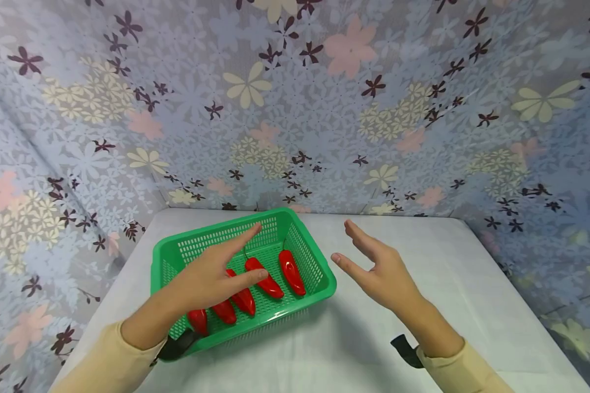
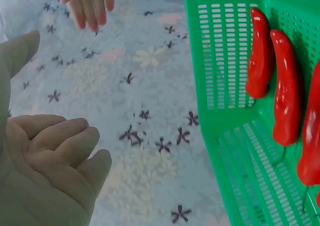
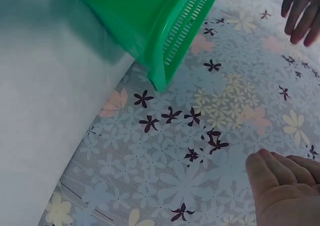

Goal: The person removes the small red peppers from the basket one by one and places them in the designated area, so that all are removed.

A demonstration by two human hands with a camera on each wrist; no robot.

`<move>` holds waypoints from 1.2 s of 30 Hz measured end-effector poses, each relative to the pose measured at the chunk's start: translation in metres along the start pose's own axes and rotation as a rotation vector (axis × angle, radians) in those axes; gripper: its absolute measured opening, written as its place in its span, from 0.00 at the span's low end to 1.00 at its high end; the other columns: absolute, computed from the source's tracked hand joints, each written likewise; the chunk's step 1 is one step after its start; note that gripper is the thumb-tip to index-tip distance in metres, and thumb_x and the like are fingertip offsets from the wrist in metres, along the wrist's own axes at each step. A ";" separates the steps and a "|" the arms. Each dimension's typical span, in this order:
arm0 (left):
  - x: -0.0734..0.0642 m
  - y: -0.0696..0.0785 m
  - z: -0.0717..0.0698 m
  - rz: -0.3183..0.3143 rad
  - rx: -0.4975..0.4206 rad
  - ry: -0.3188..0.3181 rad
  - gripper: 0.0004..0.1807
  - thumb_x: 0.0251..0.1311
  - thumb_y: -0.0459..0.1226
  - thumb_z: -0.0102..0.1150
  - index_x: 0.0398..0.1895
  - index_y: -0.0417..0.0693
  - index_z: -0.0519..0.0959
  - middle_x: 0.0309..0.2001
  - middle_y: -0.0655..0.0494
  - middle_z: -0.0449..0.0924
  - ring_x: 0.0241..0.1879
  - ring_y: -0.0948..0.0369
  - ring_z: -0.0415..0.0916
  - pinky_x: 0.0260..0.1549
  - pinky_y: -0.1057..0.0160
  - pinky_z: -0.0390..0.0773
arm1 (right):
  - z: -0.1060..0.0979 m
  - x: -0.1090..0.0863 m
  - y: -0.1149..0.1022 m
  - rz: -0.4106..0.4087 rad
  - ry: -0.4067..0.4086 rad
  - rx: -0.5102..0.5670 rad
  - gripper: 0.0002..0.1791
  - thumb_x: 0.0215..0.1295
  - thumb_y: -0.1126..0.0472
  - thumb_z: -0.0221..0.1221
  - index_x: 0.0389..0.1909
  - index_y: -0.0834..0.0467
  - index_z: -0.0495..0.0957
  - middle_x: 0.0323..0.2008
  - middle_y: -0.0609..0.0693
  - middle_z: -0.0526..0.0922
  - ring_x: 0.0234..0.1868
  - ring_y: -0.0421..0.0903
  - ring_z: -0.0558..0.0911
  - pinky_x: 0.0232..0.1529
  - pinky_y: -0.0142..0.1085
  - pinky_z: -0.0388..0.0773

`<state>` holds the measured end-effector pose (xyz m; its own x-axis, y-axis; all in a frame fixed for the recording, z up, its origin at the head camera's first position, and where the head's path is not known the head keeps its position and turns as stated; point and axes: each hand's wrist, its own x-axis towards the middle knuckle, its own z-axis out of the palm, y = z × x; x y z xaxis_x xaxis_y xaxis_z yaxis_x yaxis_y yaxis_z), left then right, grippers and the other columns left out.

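A green plastic basket (image 1: 275, 312) with slotted walls stands on the white table, left of the middle. Several red chili peppers (image 1: 291, 272) lie in a row inside it; the left wrist view shows more of the red peppers (image 2: 286, 90) with thin stems. My left hand (image 1: 216, 278) hovers over the basket, fingers relaxed and thumb apart, holding nothing, and it hides part of the peppers in the head view. To the right of the basket my right hand (image 1: 381, 270) is raised above the table, fingers extended and nothing in its grasp.
The white-covered table (image 1: 452, 284) extends right of the basket. Flower-patterned fabric (image 1: 305, 109) rises behind the table and along both sides. Dark straps (image 1: 406, 351) circle the wrists below the beige sleeves (image 1: 467, 371).
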<state>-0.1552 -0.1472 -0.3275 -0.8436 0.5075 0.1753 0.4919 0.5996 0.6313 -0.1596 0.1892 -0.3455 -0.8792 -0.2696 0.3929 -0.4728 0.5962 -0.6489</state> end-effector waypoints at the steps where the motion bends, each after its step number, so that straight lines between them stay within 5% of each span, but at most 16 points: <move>1: -0.003 -0.002 -0.002 -0.013 0.000 0.015 0.46 0.66 0.63 0.57 0.81 0.64 0.50 0.77 0.65 0.54 0.75 0.55 0.55 0.66 0.42 0.63 | 0.000 0.001 0.000 0.008 0.002 0.016 0.40 0.68 0.46 0.66 0.76 0.54 0.62 0.71 0.50 0.69 0.66 0.52 0.74 0.61 0.50 0.72; 6: -0.018 -0.016 -0.009 -0.074 -0.001 0.087 0.43 0.66 0.60 0.60 0.80 0.63 0.56 0.75 0.62 0.59 0.73 0.52 0.59 0.63 0.38 0.66 | 0.000 0.005 -0.002 0.062 -0.018 0.038 0.41 0.66 0.41 0.66 0.75 0.53 0.64 0.69 0.48 0.71 0.66 0.46 0.74 0.60 0.48 0.74; 17: -0.051 -0.054 -0.015 -0.118 -0.026 0.186 0.35 0.73 0.50 0.57 0.77 0.50 0.61 0.73 0.50 0.65 0.70 0.46 0.63 0.61 0.38 0.67 | 0.013 0.024 -0.008 0.161 -0.116 0.121 0.42 0.64 0.37 0.65 0.73 0.54 0.67 0.67 0.49 0.73 0.66 0.49 0.74 0.59 0.49 0.75; 28: -0.091 -0.080 -0.026 -0.251 0.040 0.295 0.33 0.74 0.48 0.57 0.76 0.46 0.63 0.71 0.41 0.66 0.67 0.37 0.65 0.57 0.33 0.68 | 0.032 0.047 -0.021 0.223 -0.212 0.155 0.41 0.64 0.35 0.65 0.70 0.56 0.71 0.66 0.51 0.75 0.63 0.48 0.77 0.58 0.46 0.76; 36: -0.113 -0.110 -0.023 -0.427 0.044 0.392 0.36 0.76 0.52 0.51 0.78 0.42 0.58 0.73 0.38 0.60 0.68 0.34 0.61 0.58 0.34 0.67 | 0.049 0.061 -0.030 0.260 -0.272 0.107 0.39 0.66 0.37 0.64 0.67 0.61 0.73 0.63 0.53 0.78 0.61 0.48 0.79 0.59 0.49 0.75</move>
<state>-0.1192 -0.2841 -0.3996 -0.9817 -0.0471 0.1844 0.0921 0.7303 0.6769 -0.2020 0.1174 -0.3339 -0.9473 -0.3189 0.0286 -0.2228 0.5924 -0.7742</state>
